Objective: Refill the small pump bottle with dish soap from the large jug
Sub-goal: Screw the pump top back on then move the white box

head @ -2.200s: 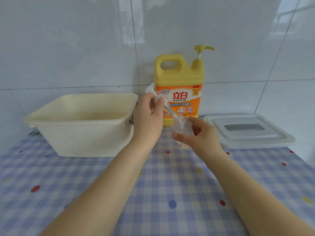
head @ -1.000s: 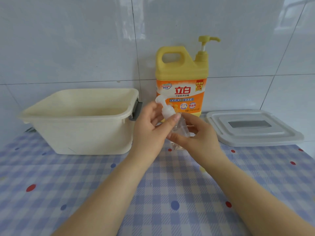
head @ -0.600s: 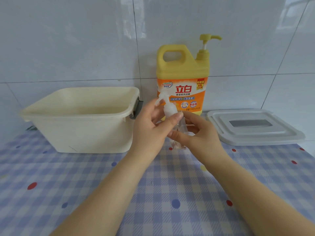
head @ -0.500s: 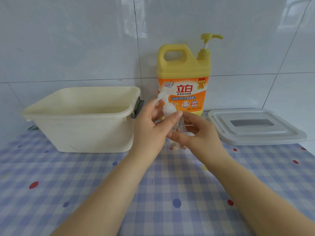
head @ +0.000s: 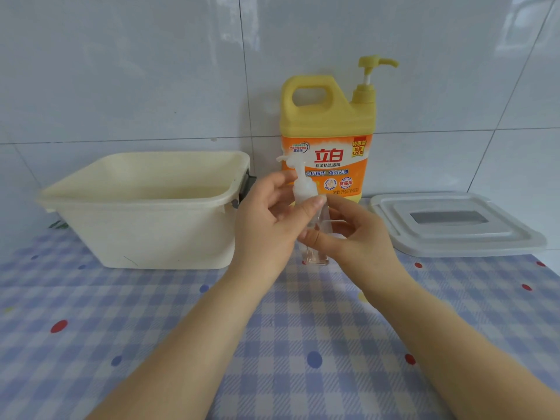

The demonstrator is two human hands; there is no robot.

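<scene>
A small clear pump bottle (head: pixel 316 237) stood on the checked worktop (head: pixel 181 328), in front of the large yellow jug (head: pixel 327 122). The left hand (head: pixel 269 219) pinched its white pump collar (head: pixel 304 189); the right hand (head: pixel 354 237) grasped its body. It looked light, smooth and easily tipped, best held round the body.
</scene>
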